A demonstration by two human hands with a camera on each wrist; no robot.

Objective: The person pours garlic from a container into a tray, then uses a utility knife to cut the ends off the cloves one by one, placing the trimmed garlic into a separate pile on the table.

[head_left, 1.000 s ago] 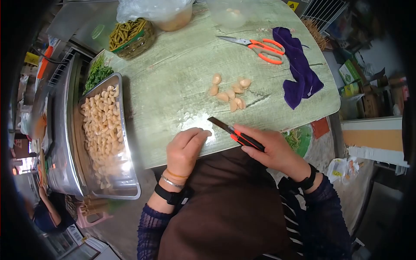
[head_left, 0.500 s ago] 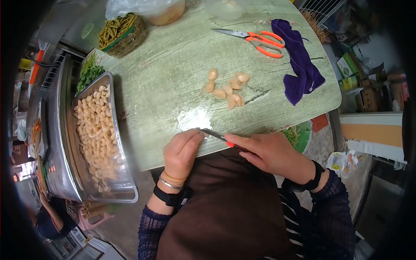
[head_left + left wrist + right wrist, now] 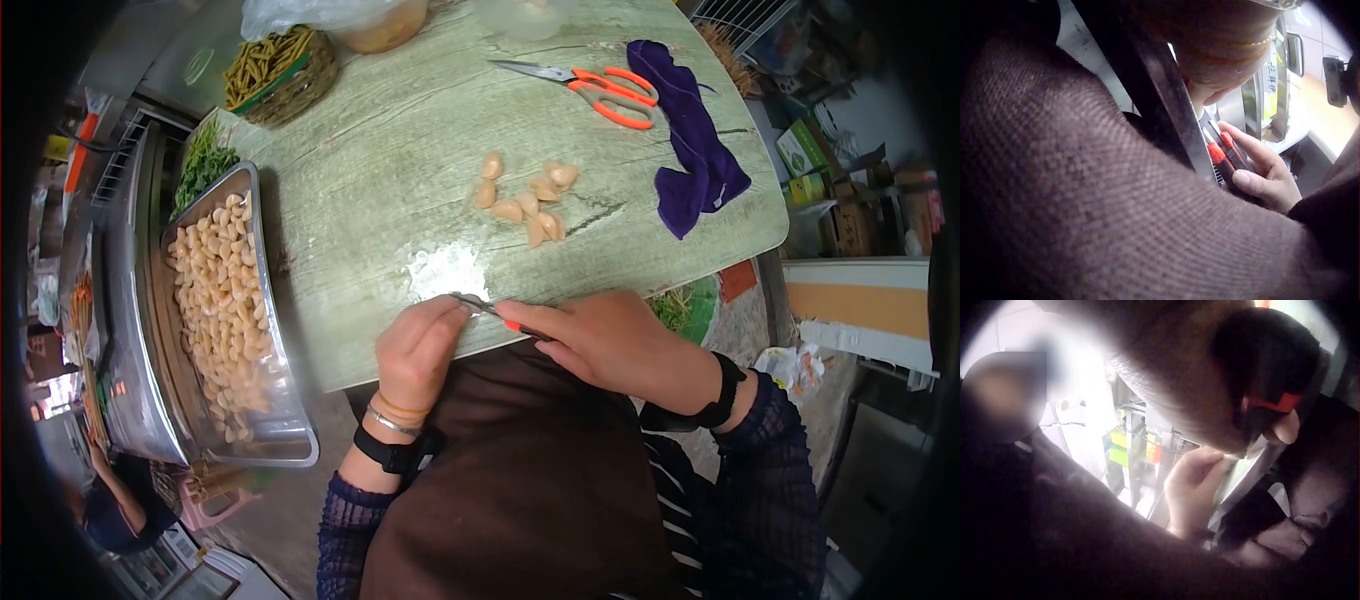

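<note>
My right hand grips a black and red utility knife, its blade pointing left. The blade's tip lies right at the fingertips of my left hand, over the near edge of the table. My left fingers are curled, thumb against forefinger, round something small that they hide; I cannot tell what it is. In the left wrist view the right thumb presses on the knife's handle. Beyond the hands, several pale peeled garlic cloves lie loosely grouped on the table. A wet patch shines just past my left hand.
To the left, a metal tray holds a heap of cloves. Orange-handled scissors and a purple cloth lie at the far right. A basket of green beans stands at the back left, near plastic containers.
My right hand has moved left, bringing the knife's blade from apart to the left fingertips. My left hand has shifted only slightly. The view has turned a little.
</note>
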